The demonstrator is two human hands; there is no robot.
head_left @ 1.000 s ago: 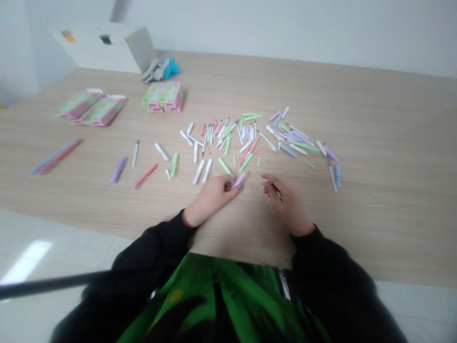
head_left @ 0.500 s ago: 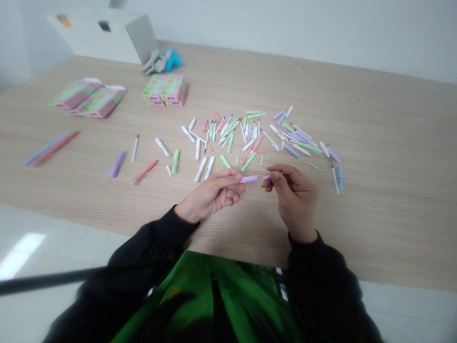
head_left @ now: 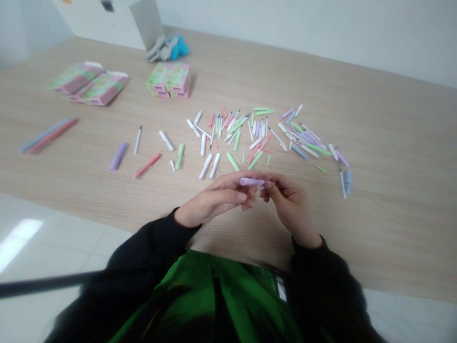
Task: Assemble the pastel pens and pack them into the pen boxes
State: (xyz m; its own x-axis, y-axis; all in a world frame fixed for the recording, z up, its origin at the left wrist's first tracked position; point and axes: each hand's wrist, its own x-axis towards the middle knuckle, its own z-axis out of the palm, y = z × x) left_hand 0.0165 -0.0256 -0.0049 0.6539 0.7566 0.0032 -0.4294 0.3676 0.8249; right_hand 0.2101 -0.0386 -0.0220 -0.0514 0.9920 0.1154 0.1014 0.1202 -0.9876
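Purple pen part (head_left: pixel 252 181) is held level before the wearer. Behind, a pale wall (head_left: pixel 285 28) borders the broad wood-grain surface (head_left: pixel 385 200), bearing boxes (head_left: pixel 169 78) and loose pen parts (head_left: pixel 237 141), spread apparently for easy reach. Fingers of the left hand (head_left: pixel 216 199) stand parted behind it; those of the right hand (head_left: pixel 287 197) pinch its right end, seemingly for steadiness.

Right hand (head_left: pixel 288 196): thumb pinched against fingers. Left hand (head_left: pixel 216 196): fingers curved beside that pinch, thumb stood apart.
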